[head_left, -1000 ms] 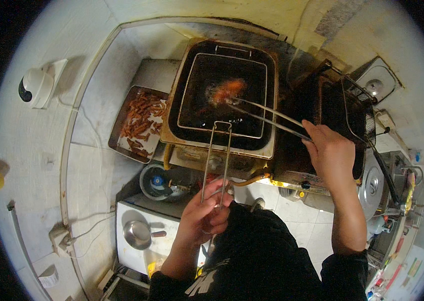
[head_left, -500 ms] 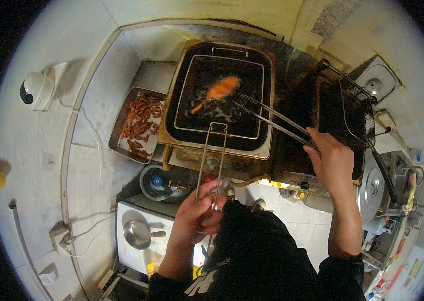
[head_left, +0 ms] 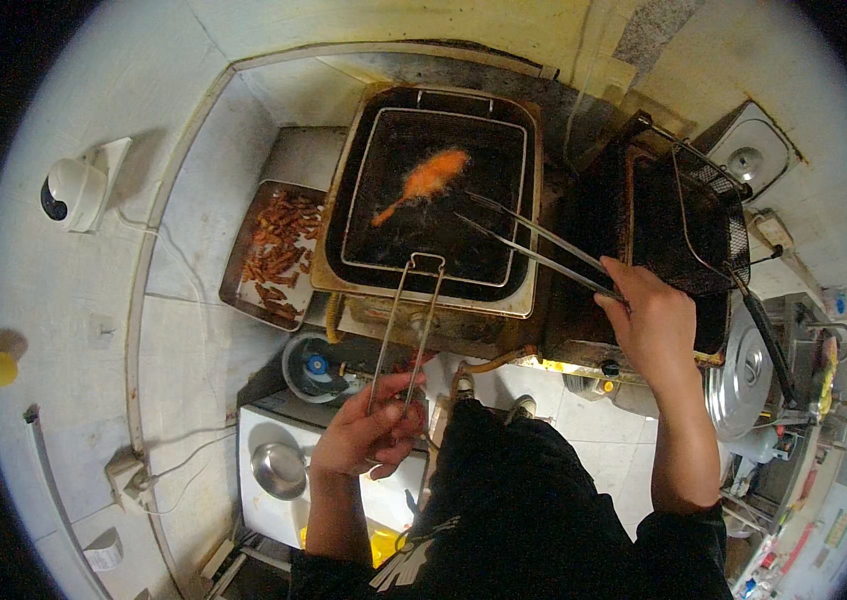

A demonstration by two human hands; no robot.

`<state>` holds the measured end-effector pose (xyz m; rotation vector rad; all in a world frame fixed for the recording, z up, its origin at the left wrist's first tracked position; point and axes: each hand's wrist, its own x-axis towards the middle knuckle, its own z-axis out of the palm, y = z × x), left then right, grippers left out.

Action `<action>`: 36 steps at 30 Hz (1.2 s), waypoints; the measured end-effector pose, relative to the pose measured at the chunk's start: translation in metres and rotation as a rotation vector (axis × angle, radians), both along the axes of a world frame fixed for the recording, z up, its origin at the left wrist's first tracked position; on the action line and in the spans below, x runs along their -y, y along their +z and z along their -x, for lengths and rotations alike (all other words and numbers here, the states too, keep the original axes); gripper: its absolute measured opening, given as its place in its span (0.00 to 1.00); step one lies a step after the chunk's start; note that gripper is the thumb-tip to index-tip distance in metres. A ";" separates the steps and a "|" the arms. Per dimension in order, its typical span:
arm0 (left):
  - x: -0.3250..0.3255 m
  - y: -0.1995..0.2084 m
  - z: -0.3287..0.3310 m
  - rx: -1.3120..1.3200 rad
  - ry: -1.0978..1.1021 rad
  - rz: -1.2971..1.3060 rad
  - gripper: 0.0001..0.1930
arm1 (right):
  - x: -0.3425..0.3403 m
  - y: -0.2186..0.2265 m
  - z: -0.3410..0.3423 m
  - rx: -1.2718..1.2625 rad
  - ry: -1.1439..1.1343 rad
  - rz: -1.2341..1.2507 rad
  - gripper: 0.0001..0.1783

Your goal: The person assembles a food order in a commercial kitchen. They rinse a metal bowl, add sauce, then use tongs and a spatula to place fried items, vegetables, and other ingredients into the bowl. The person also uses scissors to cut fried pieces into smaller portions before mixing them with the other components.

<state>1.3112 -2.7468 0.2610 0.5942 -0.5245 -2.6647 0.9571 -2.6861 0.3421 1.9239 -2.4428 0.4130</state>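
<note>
In the deep fryer's dark oil lies an orange fried piece [head_left: 433, 175] with a broad body and thin end, shaped like a drumstick. It is within the wire frying basket [head_left: 425, 274], whose upper rim shows. My left hand [head_left: 371, 425] is closed round the basket's long wire handle [head_left: 389, 335], in front of the fryer [head_left: 520, 304]. My right hand [head_left: 648, 315] grips metal tongs [head_left: 553, 262] reaching over the fryer from the right. The tongs' tips are apart, just right of the fried piece, with nothing between them.
Left of the fryer, a tray [head_left: 231, 285] holds many small browned pieces. A second mesh basket [head_left: 718, 220] with a black handle stands at right, near a round metal lid [head_left: 740, 385]. A metal pan [head_left: 278, 470] sits on the white surface at lower left.
My left hand and the basket handle's near end have shifted left. The tongs have drawn slightly left. Bubbling around the fried piece looks weaker.
</note>
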 end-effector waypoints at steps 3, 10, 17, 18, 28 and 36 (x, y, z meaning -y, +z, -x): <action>0.001 0.000 -0.002 0.029 -0.003 -0.013 0.21 | 0.000 -0.002 -0.001 0.004 -0.008 -0.016 0.23; 0.007 0.001 -0.003 0.133 -0.022 0.053 0.19 | -0.004 -0.004 -0.004 0.004 -0.001 -0.041 0.23; -0.001 -0.001 0.000 0.076 0.022 0.018 0.20 | -0.008 -0.004 -0.003 0.017 -0.012 -0.018 0.22; -0.002 0.000 0.000 0.082 0.026 0.047 0.21 | -0.008 -0.004 -0.003 0.006 -0.011 -0.016 0.22; -0.010 0.001 0.013 -0.042 0.135 0.150 0.31 | 0.001 0.017 -0.001 -0.086 -0.032 0.040 0.21; -0.017 -0.034 -0.006 -0.008 0.267 0.098 0.35 | 0.065 0.009 -0.005 -0.431 0.251 0.043 0.23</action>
